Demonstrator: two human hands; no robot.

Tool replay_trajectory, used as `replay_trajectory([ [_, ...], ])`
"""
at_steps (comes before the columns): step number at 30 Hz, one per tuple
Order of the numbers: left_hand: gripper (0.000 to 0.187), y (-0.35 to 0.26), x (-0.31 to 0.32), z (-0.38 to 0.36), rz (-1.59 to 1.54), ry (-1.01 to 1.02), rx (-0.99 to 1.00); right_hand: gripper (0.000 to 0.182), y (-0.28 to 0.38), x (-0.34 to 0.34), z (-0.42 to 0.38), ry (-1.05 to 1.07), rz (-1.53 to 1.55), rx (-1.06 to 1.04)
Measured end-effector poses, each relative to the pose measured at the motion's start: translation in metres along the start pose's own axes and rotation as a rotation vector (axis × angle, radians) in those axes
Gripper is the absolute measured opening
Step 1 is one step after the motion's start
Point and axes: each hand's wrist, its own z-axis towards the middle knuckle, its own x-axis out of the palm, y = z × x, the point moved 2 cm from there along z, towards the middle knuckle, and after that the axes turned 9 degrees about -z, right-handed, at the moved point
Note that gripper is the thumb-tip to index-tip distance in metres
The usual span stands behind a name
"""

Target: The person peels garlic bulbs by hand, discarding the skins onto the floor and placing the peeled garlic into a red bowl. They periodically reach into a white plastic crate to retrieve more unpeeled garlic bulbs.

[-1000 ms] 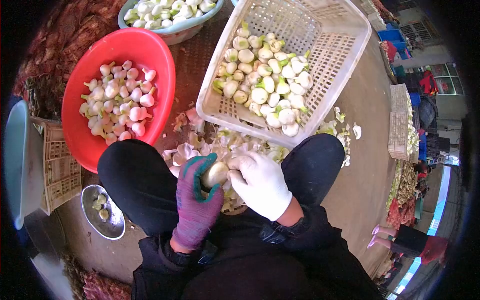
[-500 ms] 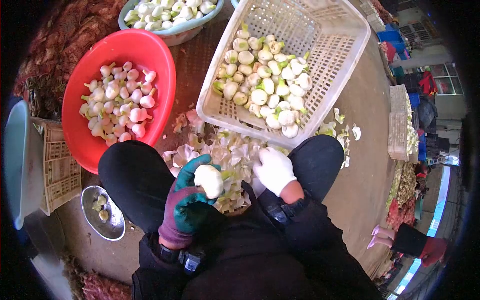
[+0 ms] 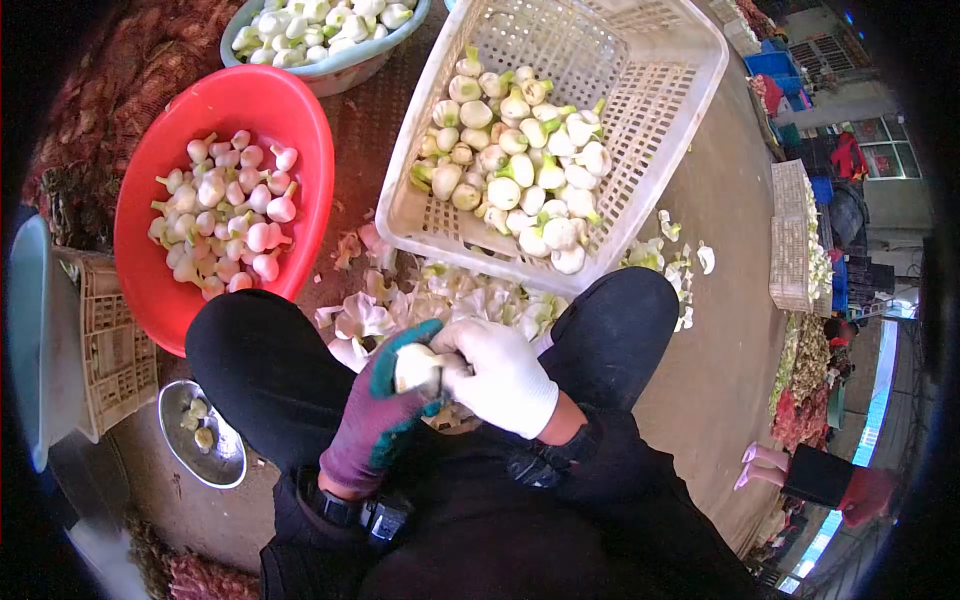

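Note:
My left hand [image 3: 372, 425], in a purple and green glove, is closed around a white garlic bulb [image 3: 412, 368] above my lap. My right hand [image 3: 502, 382], in a white glove, meets it from the right, thumb and fingers pinched on the bulb's right side. The fingertips partly hide what they grip there. Below and beyond both hands lies a heap of peeled garlic skins [image 3: 440, 295], between my knees.
A white plastic crate [image 3: 645, 120] of garlic bulbs stands ahead. To its left are a red basin [image 3: 315, 150] of pinkish bulbs and a light blue basin [image 3: 345, 65] of white ones. A metal bowl [image 3: 225, 465] sits by my left knee. A person [image 3: 815, 475] is far right.
My right hand has moved left from beside my right knee and taken hold of the bulb's side. The left hand still holds the bulb, now turned. The view has shifted slightly.

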Motion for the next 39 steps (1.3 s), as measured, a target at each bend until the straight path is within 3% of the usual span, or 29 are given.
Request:
replay_trajectory([
  [5, 0.083, -0.002, -0.004, 0.003, 0.246, 0.183, 0.043, 0.011, -0.020, 0.001, -0.002, 0.285, 0.230, 0.272],
  [6, 0.082, 0.004, -0.009, 0.000, 0.048, 0.119, -0.026, 0.014, -0.017, -0.001, -0.004, 0.254, 0.347, 0.232],
  [7, 0.082, 0.005, -0.007, 0.001, 0.043, 0.115, -0.032, 0.014, -0.013, -0.001, -0.007, 0.260, 0.349, 0.238],
  [9, 0.077, 0.000, -0.004, 0.005, 0.399, 0.032, 0.123, 0.015, -0.001, -0.004, -0.007, 0.147, 0.262, 0.140],
  [11, 0.072, 0.000, -0.002, 0.007, 0.554, 0.031, 0.198, 0.013, -0.009, 0.003, -0.006, 0.167, 0.336, 0.225],
  [13, 0.071, -0.004, 0.005, 0.004, 0.755, 0.028, 0.435, 0.009, -0.019, 0.006, 0.000, 0.093, 0.259, 0.324],
  [15, 0.069, -0.008, 0.007, 0.002, 0.694, 0.024, 0.432, 0.008, -0.011, -0.003, -0.002, 0.061, 0.250, 0.338],
  [17, 0.067, -0.010, 0.011, 0.005, -0.059, -0.001, 0.250, 0.008, -0.008, -0.008, 0.001, 0.000, 0.371, 0.447],
  [18, 0.063, -0.008, 0.007, 0.009, 0.093, -0.035, 0.267, 0.009, -0.004, -0.010, 0.000, 0.003, 0.216, 0.373],
  [19, 0.063, -0.006, 0.006, 0.008, 0.091, -0.042, 0.267, 0.009, 0.001, -0.008, 0.004, 0.014, 0.282, 0.121],
  [21, 0.059, -0.001, 0.003, 0.010, 0.038, -0.107, 0.043, 0.008, 0.008, -0.011, 0.004, 0.242, 0.436, 0.374],
  [22, 0.054, 0.000, 0.003, 0.011, 0.009, -0.120, 0.072, 0.008, 0.004, -0.007, 0.003, 0.242, 0.436, 0.376],
  [24, 0.052, 0.002, 0.003, 0.014, -0.104, -0.104, 0.072, 0.008, -0.010, 0.000, 0.002, -0.080, 0.800, 0.462],
  [25, 0.050, 0.002, 0.003, 0.016, -0.209, -0.081, 0.074, 0.010, -0.008, -0.008, 0.007, -0.168, 1.212, 0.628],
  [26, 0.052, 0.005, -0.014, 0.019, -0.390, 0.056, 0.046, 0.012, -0.012, -0.019, 0.011, -0.213, 1.294, 0.569],
  [27, 0.052, 0.012, -0.022, 0.018, -0.389, 0.055, 0.045, 0.016, -0.018, -0.027, 0.016, -0.258, 1.376, 0.508],
  [29, 0.054, 0.003, -0.010, 0.017, -0.301, -0.058, 0.015, 0.018, -0.023, -0.033, 0.020, -0.236, 1.246, 0.563],
  [31, 0.058, -0.001, -0.011, 0.021, -0.347, -0.004, 0.047, 0.015, -0.010, -0.050, 0.026, -0.207, 0.338, 0.333],
  [32, 0.059, -0.008, -0.010, 0.022, -0.243, 0.039, 0.027, 0.012, -0.007, -0.046, 0.025, -0.167, 0.298, 0.225],
  [33, 0.061, -0.013, -0.007, 0.022, -0.139, 0.083, 0.004, 0.013, 0.000, -0.048, 0.027, 0.036, 0.271, 0.234],
  [35, 0.055, -0.016, 0.000, 0.024, 0.061, 0.048, 0.012, 0.013, 0.005, -0.031, 0.028, 0.097, 0.269, -0.026],
  [37, 0.048, -0.012, -0.003, 0.022, 0.106, 0.018, -0.032, 0.014, 0.009, -0.029, 0.027, 0.144, 0.273, 0.016],
  [39, 0.046, -0.012, -0.002, 0.021, 0.071, -0.001, -0.045, 0.012, 0.007, -0.027, 0.023, 0.238, 0.434, 0.354],
])
